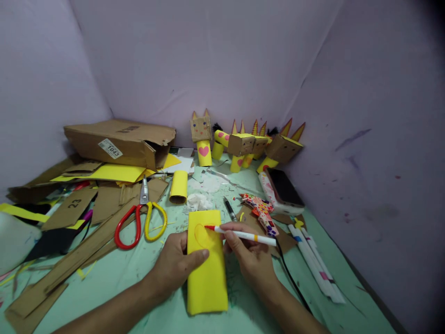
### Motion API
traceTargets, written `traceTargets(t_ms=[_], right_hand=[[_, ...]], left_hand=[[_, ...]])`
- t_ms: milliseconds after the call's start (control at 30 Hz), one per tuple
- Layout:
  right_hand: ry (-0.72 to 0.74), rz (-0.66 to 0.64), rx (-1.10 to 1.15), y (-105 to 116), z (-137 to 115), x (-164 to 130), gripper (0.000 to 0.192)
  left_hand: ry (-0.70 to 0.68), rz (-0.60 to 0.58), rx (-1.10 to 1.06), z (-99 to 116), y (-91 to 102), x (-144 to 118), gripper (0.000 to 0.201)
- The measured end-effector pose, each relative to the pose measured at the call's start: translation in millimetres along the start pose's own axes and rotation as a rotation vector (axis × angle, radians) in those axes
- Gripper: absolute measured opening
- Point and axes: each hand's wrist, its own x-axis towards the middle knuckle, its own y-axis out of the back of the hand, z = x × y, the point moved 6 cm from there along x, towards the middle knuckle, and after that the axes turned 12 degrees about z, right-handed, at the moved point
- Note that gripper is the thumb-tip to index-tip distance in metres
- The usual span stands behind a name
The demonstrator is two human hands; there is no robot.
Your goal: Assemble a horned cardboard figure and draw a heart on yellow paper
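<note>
A folded piece of yellow paper (207,287) lies lengthwise in front of me, with a curved orange outline drawn near its far end. My left hand (182,260) grips its left edge, thumb on top. Between the fingers of my right hand (252,253) is a white marker (248,235) with an orange band; its red tip is at the drawn curve. Just beyond the paper are a crumpled white tissue (199,202) and a yellow paper tube (179,187). A dark pen (230,208) lies beyond my right hand.
Left are red-and-yellow-handled scissors (141,218), cardboard scraps (69,273) and a cardboard box (121,139). Several cardboard-headed figures (239,144) stand along the back wall. Right are a patterned glue gun (260,211) with its cord, a phone (284,186) and more markers (316,264).
</note>
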Motion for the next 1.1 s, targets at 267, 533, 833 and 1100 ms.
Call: traceTargets(t_ms=[267, 533, 833, 1100], right_hand=[[0.025, -0.010, 0.002, -2.1, -1.6, 1.2, 0.015], [0.060, -0.015, -0.044, -3.7, -3.2, -0.3, 0.017], [0.051, 0.085, -0.041, 4.3, -5.5, 1.0, 0.015], [0.102, 0.015, -0.043, -3.2, -8.0, -0.8, 0.017]], left_hand=[[-0.003, -0.026, -0.019, -0.2, -1.4, 0.7, 0.032], [-0.017, -0.047, -0.027, -3.5, -0.4, 2.3, 0.033], [-0.014, 0.002, -0.031, -1.7, 0.8, 0.9, 0.031], [-0.007, -0.028, -0.036, -3.8, 0.2, 2.0, 0.031]])
